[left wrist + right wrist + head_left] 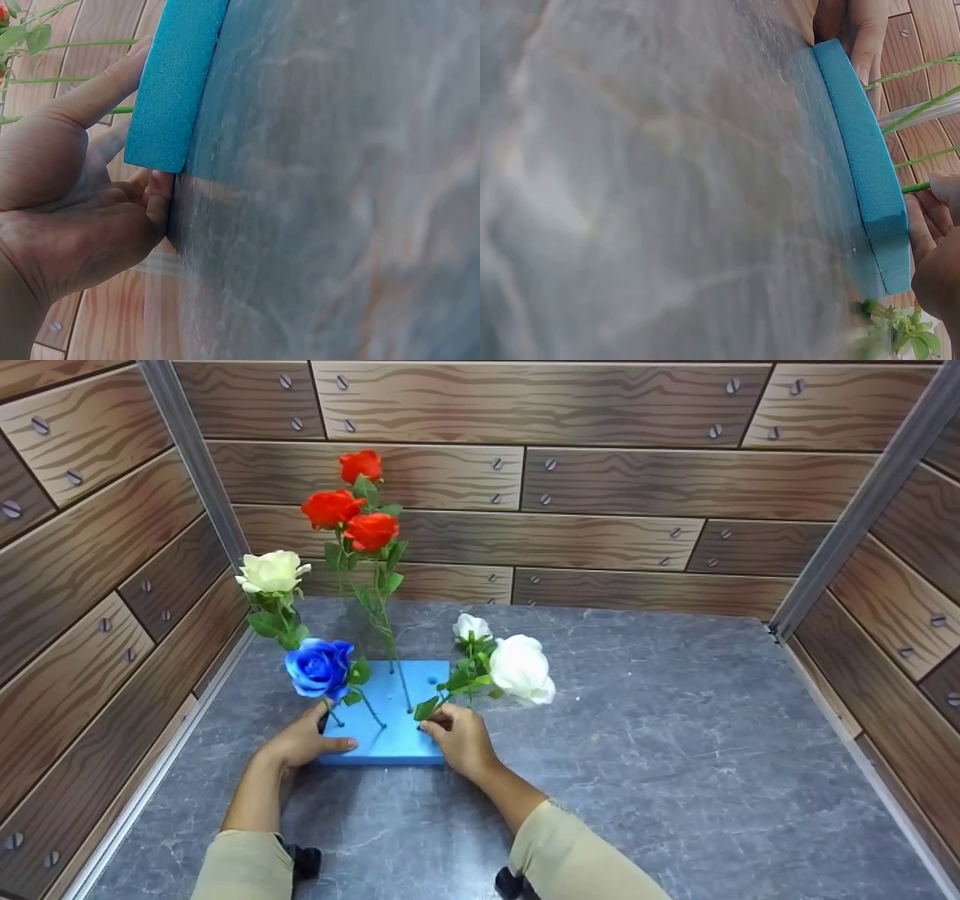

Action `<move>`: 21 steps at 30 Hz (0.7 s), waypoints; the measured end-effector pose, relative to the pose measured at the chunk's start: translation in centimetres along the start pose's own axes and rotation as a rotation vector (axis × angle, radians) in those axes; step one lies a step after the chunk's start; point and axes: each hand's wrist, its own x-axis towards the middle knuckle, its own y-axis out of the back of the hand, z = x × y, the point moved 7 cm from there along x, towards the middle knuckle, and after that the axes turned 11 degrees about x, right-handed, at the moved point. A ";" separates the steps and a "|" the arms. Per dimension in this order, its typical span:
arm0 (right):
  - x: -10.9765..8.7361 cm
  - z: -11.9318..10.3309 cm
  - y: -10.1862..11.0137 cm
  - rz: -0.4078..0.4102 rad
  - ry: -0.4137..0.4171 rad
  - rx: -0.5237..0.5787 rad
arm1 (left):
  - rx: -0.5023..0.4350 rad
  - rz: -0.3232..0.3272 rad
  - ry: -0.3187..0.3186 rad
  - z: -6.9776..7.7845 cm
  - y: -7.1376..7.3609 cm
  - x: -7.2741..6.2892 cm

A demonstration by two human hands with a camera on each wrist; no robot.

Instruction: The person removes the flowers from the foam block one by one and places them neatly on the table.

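Observation:
A blue foam block [397, 742] with holes lies on the table, and several artificial flowers stand in it. My left hand [300, 739] grips its left side, with the thumb on top and the other fingers at the edge, as the left wrist view shows beside the block [171, 97]. My right hand [466, 741] pinches the green stem [916, 187] of a white rose [521, 669] low down, right at the block's top face. That rose leans to the right and carries a smaller white bloom [472, 628].
Red roses [373, 532] rise tall from the block's middle and back. A cream rose [271, 572] and a blue rose [319, 668] lean left, above my left hand. A hole [433, 680] shows near the back right corner. Wood-patterned walls [600, 480] surround the grey marbled table [675, 750].

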 end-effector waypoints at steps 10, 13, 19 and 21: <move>0.3 0.0 0.2 0.050 -0.018 0.062 | -0.006 -0.006 0.009 0.0 -0.1 0.1; 0.3 0.1 0.2 0.057 -0.026 0.093 | -0.011 -0.007 0.007 0.1 -0.1 0.1; 0.1 0.2 0.1 0.082 -0.037 0.090 | -0.003 -0.001 0.013 0.0 -0.1 0.1; 0.1 0.2 0.0 0.087 -0.044 0.103 | -0.001 0.000 0.015 -0.1 -0.1 0.1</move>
